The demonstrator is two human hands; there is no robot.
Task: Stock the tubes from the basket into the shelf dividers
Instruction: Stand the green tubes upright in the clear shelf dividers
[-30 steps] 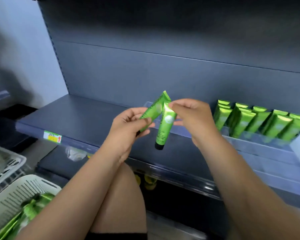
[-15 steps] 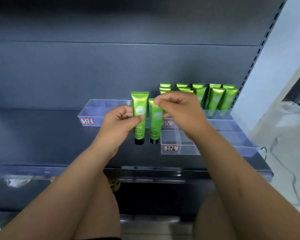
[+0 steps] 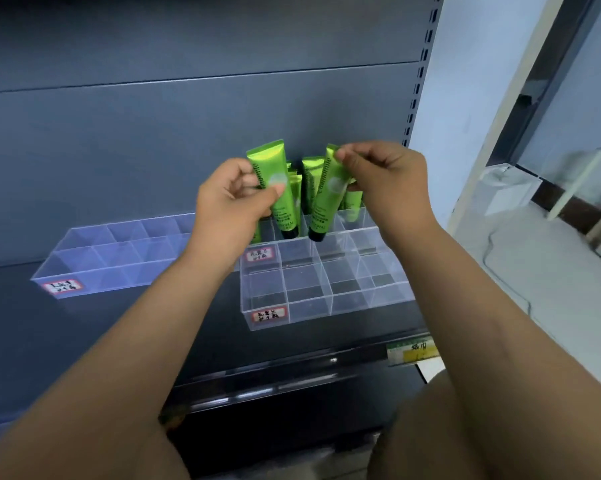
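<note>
Closest in is the shelf (image 3: pixel 292 344) lip with a yellow-green price tag (image 3: pixel 411 353). On the shelf sit two clear dividers: one (image 3: pixel 327 299) to the right with red-edged labels, another (image 3: pixel 94 268) off to the left. Left hand (image 3: pixel 229 209) has its fingers (image 3: pixel 275 194) clamped round the middle of a green tube (image 3: pixel 287 213), crimped end poking up above them, black cap hanging below. Right hand (image 3: pixel 385 178) pinches a second tube (image 3: pixel 327 199) right by its crimped top, so nearly all of it dangles tilted under the fingertips. Both caps are at the right divider's back rows; can't tell if they're inside. Behind them, stocked tubes (image 3: pixel 309 178) stand against the back panel.
</note>
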